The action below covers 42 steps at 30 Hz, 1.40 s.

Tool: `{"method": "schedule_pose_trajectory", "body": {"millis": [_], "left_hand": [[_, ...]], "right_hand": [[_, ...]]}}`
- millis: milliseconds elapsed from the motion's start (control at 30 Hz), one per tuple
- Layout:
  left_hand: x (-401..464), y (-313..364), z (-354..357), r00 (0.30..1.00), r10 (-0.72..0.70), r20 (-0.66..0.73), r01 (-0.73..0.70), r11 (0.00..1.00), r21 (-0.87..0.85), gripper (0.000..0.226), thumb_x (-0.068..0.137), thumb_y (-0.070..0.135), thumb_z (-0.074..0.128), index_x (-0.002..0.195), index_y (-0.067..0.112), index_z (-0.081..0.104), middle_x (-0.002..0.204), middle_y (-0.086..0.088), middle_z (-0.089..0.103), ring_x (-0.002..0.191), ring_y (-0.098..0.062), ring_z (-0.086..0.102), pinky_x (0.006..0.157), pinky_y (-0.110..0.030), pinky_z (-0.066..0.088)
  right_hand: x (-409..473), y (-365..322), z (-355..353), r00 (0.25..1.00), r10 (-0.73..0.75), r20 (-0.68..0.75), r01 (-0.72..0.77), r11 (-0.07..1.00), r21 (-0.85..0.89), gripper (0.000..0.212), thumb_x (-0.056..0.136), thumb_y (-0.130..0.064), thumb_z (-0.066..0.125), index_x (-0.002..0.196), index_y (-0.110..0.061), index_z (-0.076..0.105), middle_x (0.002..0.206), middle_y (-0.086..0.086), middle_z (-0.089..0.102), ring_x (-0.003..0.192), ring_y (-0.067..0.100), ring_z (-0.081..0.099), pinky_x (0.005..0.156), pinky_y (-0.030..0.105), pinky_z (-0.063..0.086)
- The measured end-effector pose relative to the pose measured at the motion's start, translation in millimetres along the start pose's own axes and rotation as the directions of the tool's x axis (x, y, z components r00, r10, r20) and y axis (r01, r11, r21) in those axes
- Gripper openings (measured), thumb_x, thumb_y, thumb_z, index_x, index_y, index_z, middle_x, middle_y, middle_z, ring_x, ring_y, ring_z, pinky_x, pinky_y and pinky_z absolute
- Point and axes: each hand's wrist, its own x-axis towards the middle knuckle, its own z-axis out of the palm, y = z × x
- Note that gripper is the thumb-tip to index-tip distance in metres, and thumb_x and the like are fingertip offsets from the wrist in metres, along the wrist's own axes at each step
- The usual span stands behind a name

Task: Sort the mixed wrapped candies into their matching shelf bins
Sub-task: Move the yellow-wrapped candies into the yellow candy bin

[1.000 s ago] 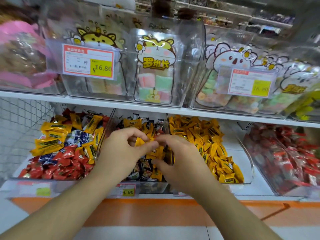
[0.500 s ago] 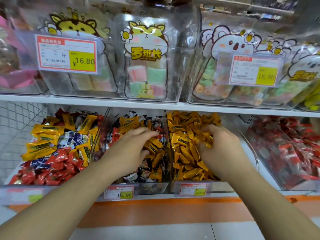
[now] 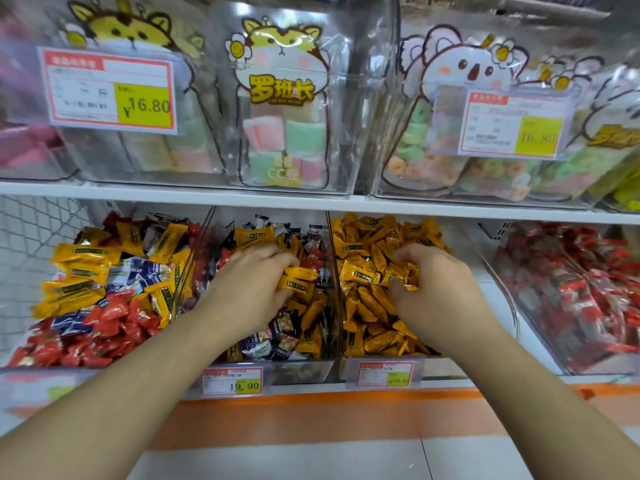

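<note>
- The yellow-wrapped candies (image 3: pixel 375 299) lay heaped in the clear bin (image 3: pixel 330 258) at lower centre-right of the frame, filling it almost alone.
- The right hand (image 3: pixel 429 289) was sunk into that heap, its fingers curled down and closed round a few yellow wrappers at about mid-frame; the fingertips themselves were buried, so how many pieces they held I could not tell.
- Just left of it, across a clear divider, the mixed bin (image 3: pixel 313 368) at lower centre held yellow, black-and-white and a few red wrapped candies jumbled together.
- The left hand (image 3: pixel 258 289) rested in that mixed bin, fingers bent and drawn together, pinching a small bunch of yellow pieces (image 3: pixel 297 280) against the thumb.
- The two hands were well apart, one in each bin.
- Further left, at lower left of the frame, a third bin (image 3: pixel 20 374) carried a mix of yellow, blue-and-white and red wrappers.
- At lower right, a slanted clear bin (image 3: pixel 498 289) was filled with red-wrapped candies.
- Price tags (image 3: pixel 232 381) hung on the shelf edge below the two central bins, the left one reading 19.90.
- A white shelf board (image 3: pixel 173 195) ran across the middle of the frame.
- Above it, in the upper half, stood clear tubs (image 3: pixel 372 98) of bagged pastel sweets printed with cartoon animals, with two tags reading 16.80.
</note>
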Motion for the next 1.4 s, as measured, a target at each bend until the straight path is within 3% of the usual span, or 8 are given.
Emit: {"method": "schedule_pose_trajectory", "body": {"millis": [200, 333, 567, 667, 833, 1100, 1233, 1400], "left_hand": [[-24, 6, -25, 0.990, -0.131, -0.041, 0.113, 0.946, -0.302, 0.041, 0.088, 0.041, 0.078, 0.126, 0.040, 0.062, 0.115, 0.025, 0.053, 0.101, 0.003, 0.053, 0.087, -0.019, 0.044], [-39, 26, -37, 0.989, -0.147, -0.007, 0.123, 0.852, -0.509, 0.032, 0.083, 0.038, 0.083, 0.107, 0.049, 0.064, 0.100, 0.024, 0.060, 0.094, 0.009, 0.058, 0.074, -0.012, 0.047], [-43, 43, -30, 0.989, -0.121, 0.090, 0.150, 0.711, -0.687, 0.046, 0.082, 0.039, 0.085, 0.122, 0.048, 0.063, 0.103, 0.029, 0.064, 0.097, 0.003, 0.065, 0.087, -0.026, 0.057], [-41, 38, -27, 0.989, -0.142, 0.045, 0.141, 0.787, -0.601, 0.053, 0.084, 0.049, 0.080, 0.132, 0.047, 0.056, 0.114, 0.030, 0.060, 0.106, 0.011, 0.057, 0.091, -0.020, 0.052], [-30, 11, -27, 0.982, -0.179, -0.054, 0.156, 0.944, -0.291, 0.051, 0.095, 0.045, 0.068, 0.142, 0.036, 0.050, 0.139, 0.017, 0.050, 0.128, -0.005, 0.050, 0.111, -0.032, 0.045], [11, -19, -23, 0.979, -0.193, -0.064, 0.201, 0.962, 0.185, 0.053, 0.096, 0.034, 0.067, 0.146, 0.028, 0.048, 0.129, -0.004, 0.064, 0.123, -0.032, 0.057, 0.102, -0.044, 0.049], [12, -18, -20, 0.978, -0.182, -0.103, 0.194, 0.974, 0.118, 0.033, 0.094, 0.024, 0.072, 0.126, 0.026, 0.065, 0.114, -0.004, 0.071, 0.105, -0.029, 0.067, 0.091, -0.042, 0.057], [-4, -11, -31, 0.969, -0.168, -0.184, 0.147, 0.982, -0.122, 0.033, 0.093, 0.031, 0.074, 0.126, 0.033, 0.069, 0.119, 0.005, 0.073, 0.103, -0.017, 0.070, 0.092, -0.032, 0.058]], "right_hand": [[-7, -22, 3, 0.982, -0.184, 0.033, 0.182, 0.981, 0.068, 0.052, 0.094, -0.017, 0.069, 0.143, -0.028, 0.052, 0.143, -0.010, 0.053, 0.134, 0.011, 0.046, 0.102, 0.017, 0.034], [-16, -40, 8, 0.922, -0.371, 0.109, 0.356, 0.925, 0.137, 0.069, 0.089, -0.030, 0.078, 0.150, -0.034, 0.045, 0.148, -0.018, 0.046, 0.140, 0.005, 0.038, 0.116, 0.021, 0.032], [-20, -32, 2, 0.927, -0.358, 0.114, 0.345, 0.931, 0.122, 0.033, 0.085, -0.040, 0.078, 0.115, -0.042, 0.062, 0.105, -0.023, 0.061, 0.097, -0.001, 0.055, 0.079, 0.019, 0.047], [-12, -14, -7, 0.972, -0.231, 0.046, 0.229, 0.972, 0.046, 0.036, 0.082, -0.040, 0.081, 0.112, -0.039, 0.061, 0.103, -0.019, 0.060, 0.094, 0.004, 0.056, 0.073, 0.022, 0.042], [2, 7, -11, 1.000, -0.004, 0.018, 0.005, 0.998, -0.066, 0.069, 0.084, -0.040, 0.080, 0.146, -0.025, 0.052, 0.135, 0.001, 0.055, 0.127, 0.023, 0.051, 0.100, 0.032, 0.043], [5, -1, 4, 0.998, -0.053, 0.027, 0.054, 0.998, -0.039, 0.050, 0.095, -0.033, 0.068, 0.142, -0.023, 0.055, 0.134, -0.003, 0.056, 0.126, 0.019, 0.052, 0.097, 0.025, 0.041], [4, -2, 8, 0.997, -0.064, 0.048, 0.065, 0.997, -0.038, 0.046, 0.095, -0.030, 0.067, 0.140, -0.023, 0.056, 0.136, -0.004, 0.056, 0.126, 0.019, 0.052, 0.092, 0.020, 0.036], [1, -9, 7, 0.991, -0.120, 0.056, 0.121, 0.993, -0.014, 0.049, 0.095, -0.025, 0.067, 0.142, -0.024, 0.054, 0.138, -0.006, 0.054, 0.131, 0.017, 0.049, 0.094, 0.019, 0.036]]}}
